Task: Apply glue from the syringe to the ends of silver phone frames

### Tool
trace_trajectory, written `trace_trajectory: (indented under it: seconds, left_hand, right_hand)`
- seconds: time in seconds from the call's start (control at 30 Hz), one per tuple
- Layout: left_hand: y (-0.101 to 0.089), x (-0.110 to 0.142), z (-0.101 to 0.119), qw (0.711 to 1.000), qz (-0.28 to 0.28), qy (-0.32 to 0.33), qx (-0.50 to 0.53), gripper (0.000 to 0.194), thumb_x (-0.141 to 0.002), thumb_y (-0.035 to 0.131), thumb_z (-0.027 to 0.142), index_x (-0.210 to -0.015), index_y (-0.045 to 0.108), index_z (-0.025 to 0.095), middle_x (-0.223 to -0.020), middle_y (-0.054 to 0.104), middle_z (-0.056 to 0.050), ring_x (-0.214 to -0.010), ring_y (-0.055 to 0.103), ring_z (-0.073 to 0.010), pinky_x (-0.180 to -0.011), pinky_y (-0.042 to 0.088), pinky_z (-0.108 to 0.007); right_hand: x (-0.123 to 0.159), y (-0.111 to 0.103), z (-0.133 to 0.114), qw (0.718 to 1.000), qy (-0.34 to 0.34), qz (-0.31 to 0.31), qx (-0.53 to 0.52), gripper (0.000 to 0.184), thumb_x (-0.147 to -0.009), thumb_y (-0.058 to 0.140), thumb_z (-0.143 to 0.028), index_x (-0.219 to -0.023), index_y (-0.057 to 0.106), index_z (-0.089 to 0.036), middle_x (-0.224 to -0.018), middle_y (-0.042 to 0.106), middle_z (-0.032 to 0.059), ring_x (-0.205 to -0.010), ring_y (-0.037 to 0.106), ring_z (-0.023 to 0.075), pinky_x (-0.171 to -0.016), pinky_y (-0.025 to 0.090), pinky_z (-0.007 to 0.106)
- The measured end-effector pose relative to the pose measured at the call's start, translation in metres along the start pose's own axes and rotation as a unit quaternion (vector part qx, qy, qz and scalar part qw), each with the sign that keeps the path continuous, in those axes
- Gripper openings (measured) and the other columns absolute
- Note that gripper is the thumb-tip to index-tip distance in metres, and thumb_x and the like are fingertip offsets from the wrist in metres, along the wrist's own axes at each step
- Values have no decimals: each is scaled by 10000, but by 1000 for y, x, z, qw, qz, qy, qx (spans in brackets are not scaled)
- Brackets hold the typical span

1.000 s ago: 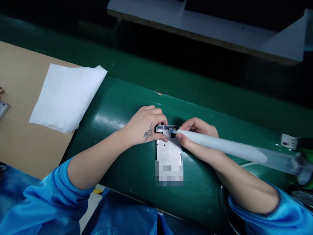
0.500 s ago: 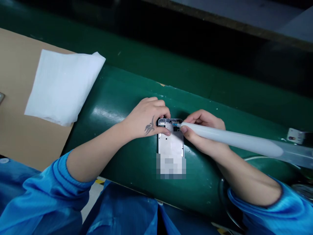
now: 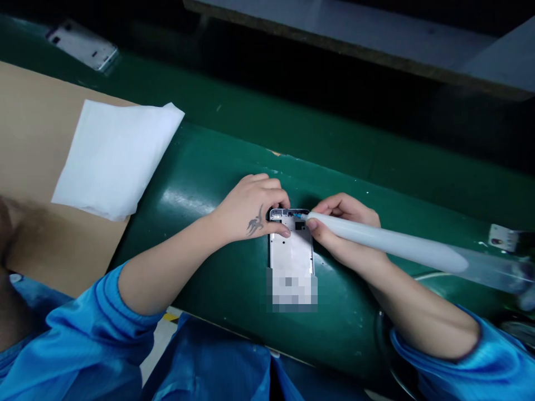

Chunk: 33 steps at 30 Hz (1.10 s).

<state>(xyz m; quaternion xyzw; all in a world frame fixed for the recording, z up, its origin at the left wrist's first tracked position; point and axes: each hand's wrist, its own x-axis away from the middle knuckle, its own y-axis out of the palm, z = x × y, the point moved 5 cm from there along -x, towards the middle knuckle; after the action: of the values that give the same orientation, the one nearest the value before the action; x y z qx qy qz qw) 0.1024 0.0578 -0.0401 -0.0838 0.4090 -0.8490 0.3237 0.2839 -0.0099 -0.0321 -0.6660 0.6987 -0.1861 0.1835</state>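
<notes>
Left hand curled, fingertips pinning top edge of phone frame flat on green counter, right hand gripping white dispensing syringe, nozzle touching frame's top edge.

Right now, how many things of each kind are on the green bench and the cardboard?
Silver metal phone frames: 2, one under both hands, one far back left
White translucent dispenser syringe: 1
White paper sheet: 1
Small white part at right: 1
Total: 5

A glossy green bench fills the scene, a tan board at its left; a pale shelf spans the dark background above.
</notes>
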Motion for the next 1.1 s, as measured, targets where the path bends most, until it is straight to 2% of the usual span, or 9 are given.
trace_trajectory:
  seconds: [0.23,0.43,0.67,1.1]
  left_hand:
    - [-1,0,1,1000,-1,-3,-3,562,-708,794,725,-920,738,208,-874,689,-16,-823,576,-198,-765,366,-339]
    - [0,0,1,1000,-2,5,0,567,-728,773,732,-932,741,204,-877,690,-20,-822,568,-198,-762,366,-339]
    - [0,0,0,1000,-1,-2,-7,535,-692,835,678,-934,739,212,-871,685,-6,-818,565,-194,-761,368,-334]
    - [-7,-2,4,1000,-15,-1,-5,543,-797,716,726,-942,736,204,-871,695,-17,-804,573,-183,-762,383,-332]
  right_hand:
    - [1,2,3,1000,-5,1,-12,187,-807,798,-365,-831,649,-256,-697,692,2,-547,601,150,-495,465,278]
    - [2,3,3,1000,-17,15,-15,201,-806,808,-373,-842,652,-252,-702,694,1,-551,604,148,-503,463,283]
    - [2,6,1,1000,-13,-19,-12,223,-817,806,-408,-877,655,-256,-725,704,5,-588,619,158,-532,486,292]
    - [0,5,0,1000,-11,-19,-15,227,-809,784,-414,-864,651,-238,-708,694,-8,-586,614,145,-553,466,269]
